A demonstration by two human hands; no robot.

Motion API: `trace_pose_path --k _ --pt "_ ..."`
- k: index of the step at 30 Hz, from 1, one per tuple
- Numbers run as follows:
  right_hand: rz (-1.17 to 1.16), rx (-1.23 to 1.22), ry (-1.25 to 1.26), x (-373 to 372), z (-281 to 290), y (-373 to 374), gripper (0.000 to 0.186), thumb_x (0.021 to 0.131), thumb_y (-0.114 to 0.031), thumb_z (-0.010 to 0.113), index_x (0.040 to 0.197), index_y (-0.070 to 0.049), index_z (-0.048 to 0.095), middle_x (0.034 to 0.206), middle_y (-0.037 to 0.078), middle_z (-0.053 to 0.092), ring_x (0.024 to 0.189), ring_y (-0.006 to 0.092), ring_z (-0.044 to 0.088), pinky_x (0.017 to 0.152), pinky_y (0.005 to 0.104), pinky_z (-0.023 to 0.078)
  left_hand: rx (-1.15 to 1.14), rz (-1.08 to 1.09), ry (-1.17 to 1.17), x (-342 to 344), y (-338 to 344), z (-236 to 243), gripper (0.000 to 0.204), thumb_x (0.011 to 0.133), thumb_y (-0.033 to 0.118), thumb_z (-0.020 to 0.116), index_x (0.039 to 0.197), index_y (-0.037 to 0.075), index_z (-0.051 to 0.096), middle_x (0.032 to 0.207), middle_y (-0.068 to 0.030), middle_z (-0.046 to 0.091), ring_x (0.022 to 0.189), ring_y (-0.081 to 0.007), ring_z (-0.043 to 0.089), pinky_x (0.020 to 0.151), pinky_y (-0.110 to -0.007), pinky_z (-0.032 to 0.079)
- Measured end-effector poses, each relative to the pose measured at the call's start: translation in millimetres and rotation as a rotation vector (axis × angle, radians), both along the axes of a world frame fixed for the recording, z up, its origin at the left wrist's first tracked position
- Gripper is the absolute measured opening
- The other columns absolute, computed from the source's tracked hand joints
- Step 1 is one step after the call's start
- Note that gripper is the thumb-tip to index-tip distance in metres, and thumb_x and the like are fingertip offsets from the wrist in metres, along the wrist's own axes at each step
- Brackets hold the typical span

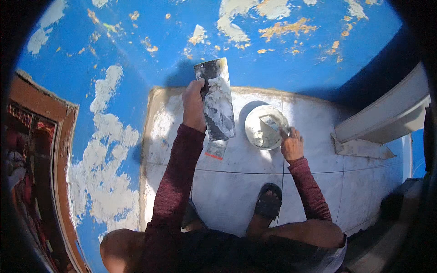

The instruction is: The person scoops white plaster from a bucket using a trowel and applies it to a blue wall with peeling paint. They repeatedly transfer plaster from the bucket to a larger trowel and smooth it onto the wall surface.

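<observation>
paste in a round bucket on the tiled floor: the right hand, fingers closed round a small knife, holds its blade across the mouth; the left hand grips a smeared plate by its edge. the step appears to be scooping; the next move calls for clearing the rim. room lies rightward, up to a white beam; the blue wall bounds the far side.

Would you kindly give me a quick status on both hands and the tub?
Left hand gripping smeared flat board. Right hand holding scraper at round white tub. Sandalled foot nearby, apart from tub.
</observation>
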State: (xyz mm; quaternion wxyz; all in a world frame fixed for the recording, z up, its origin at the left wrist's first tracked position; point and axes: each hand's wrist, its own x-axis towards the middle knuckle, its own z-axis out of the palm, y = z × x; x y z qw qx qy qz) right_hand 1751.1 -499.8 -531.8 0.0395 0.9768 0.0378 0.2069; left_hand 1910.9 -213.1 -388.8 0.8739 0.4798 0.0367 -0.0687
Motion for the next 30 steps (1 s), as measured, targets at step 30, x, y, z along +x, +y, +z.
trace_pose_path --k 30 --pt "0.134 1.065 0.557 46.8 -68.2 175.4 0.019 0.079 -0.010 0.065 0.095 -0.002 0.059 0.085 0.015 0.066 0.081 0.0332 0.066 0.074 0.0397 0.051 -0.016 0.275 0.032 -22.3 83.7 -48.1 0.019 0.091 0.021 0.053 0.097 0.004 0.062 0.091 -0.0030 0.061 0.081 -0.0145 0.060 0.074 -0.031 0.049"
